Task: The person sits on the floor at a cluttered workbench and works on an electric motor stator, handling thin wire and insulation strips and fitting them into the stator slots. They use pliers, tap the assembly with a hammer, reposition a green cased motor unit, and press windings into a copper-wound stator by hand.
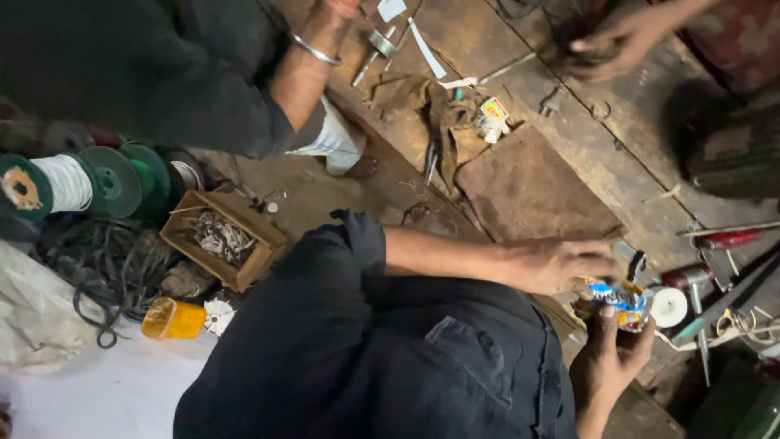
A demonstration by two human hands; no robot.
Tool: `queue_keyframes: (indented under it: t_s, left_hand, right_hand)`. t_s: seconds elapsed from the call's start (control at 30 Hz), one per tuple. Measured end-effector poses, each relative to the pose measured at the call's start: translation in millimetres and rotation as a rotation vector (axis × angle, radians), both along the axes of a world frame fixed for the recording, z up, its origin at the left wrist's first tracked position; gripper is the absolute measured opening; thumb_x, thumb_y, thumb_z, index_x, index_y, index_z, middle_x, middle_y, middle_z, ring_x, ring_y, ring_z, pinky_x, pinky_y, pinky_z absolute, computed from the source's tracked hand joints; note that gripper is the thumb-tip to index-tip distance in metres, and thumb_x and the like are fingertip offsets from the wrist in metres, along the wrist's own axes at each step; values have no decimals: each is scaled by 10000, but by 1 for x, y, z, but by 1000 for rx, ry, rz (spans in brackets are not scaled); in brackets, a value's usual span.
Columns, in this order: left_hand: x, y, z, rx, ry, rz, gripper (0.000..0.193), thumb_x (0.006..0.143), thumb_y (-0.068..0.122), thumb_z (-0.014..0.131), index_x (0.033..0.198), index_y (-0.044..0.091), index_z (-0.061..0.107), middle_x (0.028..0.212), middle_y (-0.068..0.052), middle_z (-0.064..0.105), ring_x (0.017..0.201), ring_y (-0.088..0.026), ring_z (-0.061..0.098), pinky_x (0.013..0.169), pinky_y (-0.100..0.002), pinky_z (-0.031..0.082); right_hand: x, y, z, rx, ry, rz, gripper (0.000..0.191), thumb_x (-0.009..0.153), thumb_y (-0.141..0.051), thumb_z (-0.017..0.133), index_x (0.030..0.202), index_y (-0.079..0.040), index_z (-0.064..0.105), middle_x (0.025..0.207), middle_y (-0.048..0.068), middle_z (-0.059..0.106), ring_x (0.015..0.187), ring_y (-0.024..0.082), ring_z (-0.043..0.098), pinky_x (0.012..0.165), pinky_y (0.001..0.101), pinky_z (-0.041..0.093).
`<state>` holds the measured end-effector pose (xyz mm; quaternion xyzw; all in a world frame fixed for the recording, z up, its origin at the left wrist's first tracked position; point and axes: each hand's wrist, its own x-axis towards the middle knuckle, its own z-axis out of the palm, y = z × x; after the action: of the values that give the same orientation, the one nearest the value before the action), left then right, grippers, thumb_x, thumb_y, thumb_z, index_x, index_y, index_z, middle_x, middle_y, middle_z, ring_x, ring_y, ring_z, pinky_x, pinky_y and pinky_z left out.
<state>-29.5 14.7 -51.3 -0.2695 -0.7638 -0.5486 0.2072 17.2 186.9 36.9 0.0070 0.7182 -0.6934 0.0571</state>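
My left hand (561, 264) reaches from a black sleeve across to the right and pinches the top of a small colourful packet (624, 302), blue, red and yellow. From below, my right hand (611, 351) grips the same packet, thumb on its lower edge. A small dark piece (636, 262) sticks up beside my left fingers; I cannot tell what it is. The packet is held over the near edge of a worn wooden workbench (528, 187). My lap in dark cloth fills the bottom centre.
A white tape roll (669, 307) and a red-handled tool (731, 238) lie just right of my hands. Another person's arm with a metal bangle (313, 49) is at top left, a third person's hand (617, 41) at top right. Green wire spools (69, 183), a wooden box (223, 240), an orange jar (171, 319) sit left.
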Motion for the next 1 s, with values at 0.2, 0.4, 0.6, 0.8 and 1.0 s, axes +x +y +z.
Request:
queue_keyframes:
  t_s: [0.2, 0.4, 0.6, 0.8, 1.0]
  left_hand:
    - [-7, -10, -11, 26, -236, -9, 500, 882, -80, 691, 1322, 135, 591, 1310, -82, 708, 697, -160, 731, 579, -239, 544]
    - [-4, -43, 7, 173, -605, -24, 253, 927, 281, 808, 1112, 115, 763, 958, -46, 776, 749, -115, 719, 632, -248, 543]
    - [1, -57, 20, 411, -769, -406, 336, 818, 414, 838, 897, 91, 788, 789, -10, 762, 720, -85, 671, 644, -291, 551]
    - [1, -38, 11, 535, -655, -633, 355, 893, 434, 800, 961, 86, 780, 857, -2, 762, 815, -89, 684, 740, -288, 562]
    - [5, -39, 13, 373, -704, -641, 417, 887, 491, 758, 979, 84, 777, 842, 5, 762, 801, -97, 685, 723, -288, 566]
  right_hand:
    - [-2, -9, 0, 93, 70, 86, 319, 1127, -35, 622, 1402, 48, 483, 1204, 104, 648, 1105, 189, 665, 1020, 370, 590]
    - [-5, -23, 1, -21, 75, 104, 548, 1140, -34, 599, 1609, -93, 323, 1460, 111, 509, 1215, 192, 609, 967, 386, 593]
    - [-7, -37, 15, 13, -192, 163, 567, 1113, -90, 522, 1636, -136, 309, 1517, 75, 484, 1247, 175, 590, 851, 357, 570]
    - [-9, -32, 8, -300, -176, 146, 397, 1144, -227, 589, 1512, -174, 448, 1338, 73, 578, 1163, 203, 617, 873, 348, 545]
    - [-5, -24, -3, -245, -172, 84, 319, 1122, -237, 660, 1389, -163, 500, 1281, 59, 592, 1184, 182, 597, 1013, 320, 517]
